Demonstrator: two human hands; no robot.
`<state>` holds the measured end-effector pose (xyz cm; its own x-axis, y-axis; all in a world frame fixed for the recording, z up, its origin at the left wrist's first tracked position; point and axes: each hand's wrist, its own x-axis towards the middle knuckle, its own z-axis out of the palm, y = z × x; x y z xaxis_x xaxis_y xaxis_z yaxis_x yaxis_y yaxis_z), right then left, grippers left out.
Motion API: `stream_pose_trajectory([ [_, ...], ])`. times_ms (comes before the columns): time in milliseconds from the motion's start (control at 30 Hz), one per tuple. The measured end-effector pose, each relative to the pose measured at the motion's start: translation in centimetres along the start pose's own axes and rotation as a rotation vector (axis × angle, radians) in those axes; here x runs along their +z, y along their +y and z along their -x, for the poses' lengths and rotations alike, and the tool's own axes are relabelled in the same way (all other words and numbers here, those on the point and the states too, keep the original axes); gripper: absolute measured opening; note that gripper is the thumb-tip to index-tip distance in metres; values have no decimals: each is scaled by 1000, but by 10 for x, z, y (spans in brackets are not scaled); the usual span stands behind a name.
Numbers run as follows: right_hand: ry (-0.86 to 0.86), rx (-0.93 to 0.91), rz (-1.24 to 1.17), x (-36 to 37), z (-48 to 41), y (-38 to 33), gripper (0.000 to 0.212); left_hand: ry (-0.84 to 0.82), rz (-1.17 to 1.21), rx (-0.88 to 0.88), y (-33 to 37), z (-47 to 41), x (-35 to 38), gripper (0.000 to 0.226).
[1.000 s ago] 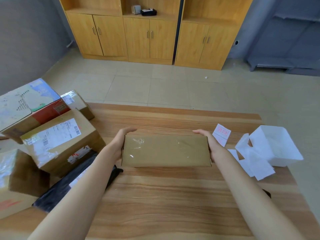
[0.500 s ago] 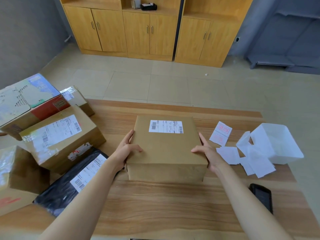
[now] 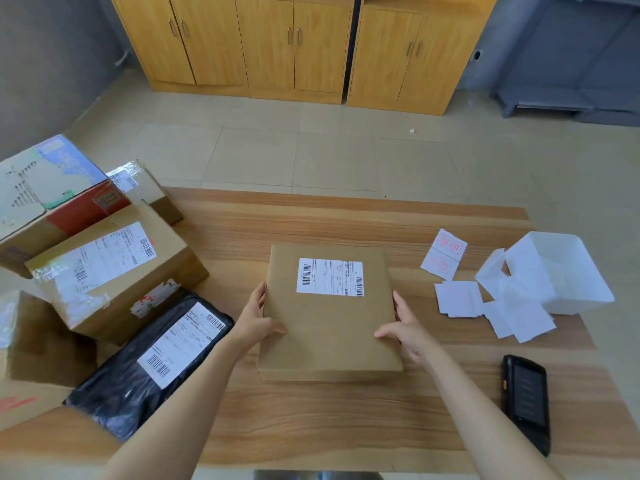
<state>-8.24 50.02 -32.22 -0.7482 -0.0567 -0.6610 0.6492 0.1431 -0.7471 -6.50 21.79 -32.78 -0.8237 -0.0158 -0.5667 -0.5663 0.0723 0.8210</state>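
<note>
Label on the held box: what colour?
White label with black barcodes and print, on the brown box; head view.

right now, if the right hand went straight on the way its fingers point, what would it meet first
Probably nothing: the right hand points away along the right side of the brown parcel, over open table to its far edge. The stamped slips look off to the right.

Parcel-sorting office, labelled parcels (image 3: 114,268), cabinets (image 3: 294,46)

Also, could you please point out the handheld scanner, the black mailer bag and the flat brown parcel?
handheld scanner (image 3: 527,400), head view, on its dark screen.
black mailer bag (image 3: 110,400), head view, bare plastic below its label.
flat brown parcel (image 3: 329,336), head view, top face below its label.
</note>
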Motion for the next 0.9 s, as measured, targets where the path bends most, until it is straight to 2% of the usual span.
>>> stream_pose_trajectory([
  [67, 90, 14, -13, 3, 2, -2, 95, 89, -93, 12, 10, -6, -4, 116],
  [167, 301, 70, -64, 11, 8, -1, 92, 159, -413, 74, 33, -27, -12, 110],
  [233, 389, 133, -96, 16, 10, 6, 95, 134, -656, 143, 51, -49, -15, 99],
  [300, 434, 186, -146, 21, 12, 13, 97, 99, -845, 202, 67, -70, -15, 97],
  [400, 479, 275, -271, 28, 18, 24, 104, 52, -1032, 193, 86, -91, -5, 95],
  [500, 572, 343, -417, 46, 28, 28, 121, 3, -1200, 235, 105, -101, 12, 88],
  [567, 625, 389, -520, 57, 34, 28, 126, -55, -1282, 270, 112, -107, 25, 87],
  [633, 636, 442, -655, 68, 38, 26, 118, -124, -1302, 269, 114, -113, 38, 87],
  [733, 592, 506, -831, 88, 40, 27, 109, -207, -1319, 257, 112, -118, 53, 89],
  [900, 511, 581, -948, 124, 40, 29, 110, -249, -1332, 247, 107, -119, 59, 95],
])
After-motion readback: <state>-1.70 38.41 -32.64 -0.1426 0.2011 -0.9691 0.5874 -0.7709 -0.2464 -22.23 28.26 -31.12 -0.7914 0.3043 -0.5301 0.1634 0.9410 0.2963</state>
